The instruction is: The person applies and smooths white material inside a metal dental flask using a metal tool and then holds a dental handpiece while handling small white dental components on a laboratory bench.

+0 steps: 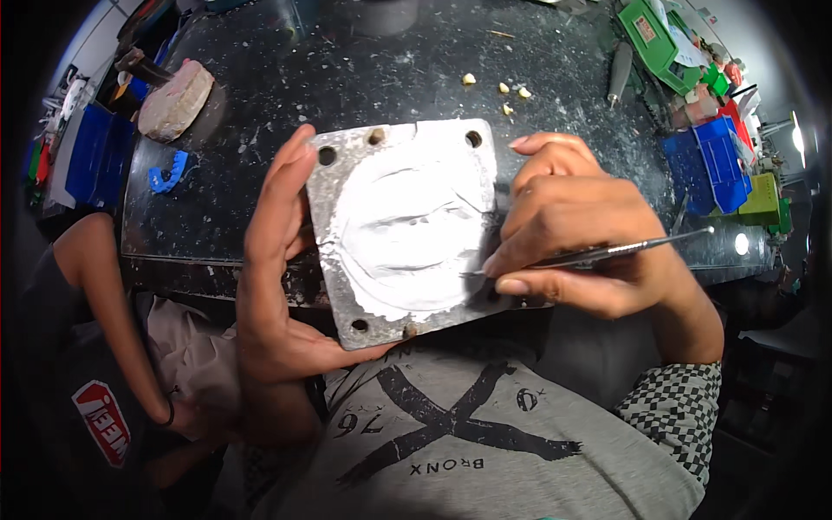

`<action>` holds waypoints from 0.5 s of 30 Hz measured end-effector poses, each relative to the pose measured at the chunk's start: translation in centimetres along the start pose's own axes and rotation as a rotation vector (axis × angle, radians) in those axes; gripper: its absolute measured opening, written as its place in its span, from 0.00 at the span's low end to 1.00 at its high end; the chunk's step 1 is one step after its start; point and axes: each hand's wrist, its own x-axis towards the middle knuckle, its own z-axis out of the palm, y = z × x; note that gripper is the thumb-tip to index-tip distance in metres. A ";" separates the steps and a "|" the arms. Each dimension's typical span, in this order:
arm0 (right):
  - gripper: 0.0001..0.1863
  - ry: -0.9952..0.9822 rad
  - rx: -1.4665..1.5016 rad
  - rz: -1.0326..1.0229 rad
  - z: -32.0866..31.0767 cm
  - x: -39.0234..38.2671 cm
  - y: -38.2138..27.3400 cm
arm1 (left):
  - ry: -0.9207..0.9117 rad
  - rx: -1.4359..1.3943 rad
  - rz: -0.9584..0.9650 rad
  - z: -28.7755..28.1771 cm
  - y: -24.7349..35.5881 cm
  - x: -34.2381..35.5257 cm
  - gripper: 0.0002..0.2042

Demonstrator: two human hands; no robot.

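My left hand (277, 251) is wrapped round the left side of a square metal dental flask half (332, 208), its thumb along the lower edge. Smooth white plaster (407, 243) fills the flask, with curved ridges and grooves across its middle; glare washes out part of the surface. Round holes show near the flask's corners. In my right hand (589, 234), a thin double-ended metal carving tool (598, 254) is pinched between thumb and fingers. Its left tip meets the plaster near the flask's right edge, and the far end sticks out to the right.
On the dark, dusty bench (286, 78) lie a blue U-shaped piece (168, 172), a plaster block (176, 100), several small yellowish pieces (469, 79) and a grey-handled tool (620, 71). Green (652, 39) and blue bins (719, 165) line the right. Another person's arm (108, 303) is at left.
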 end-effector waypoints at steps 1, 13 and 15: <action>0.07 0.003 -0.002 0.012 -0.2 -0.6 0.1 | -0.010 -0.004 0.017 0.0 -0.3 0.0 0.72; 0.10 0.175 0.013 0.056 -0.4 -2.7 1.2 | 0.138 0.029 0.215 2.0 -1.7 -0.5 0.63; 0.10 0.184 -0.007 0.053 -0.3 -2.7 1.5 | 0.130 0.000 0.217 2.1 -2.1 -0.3 0.63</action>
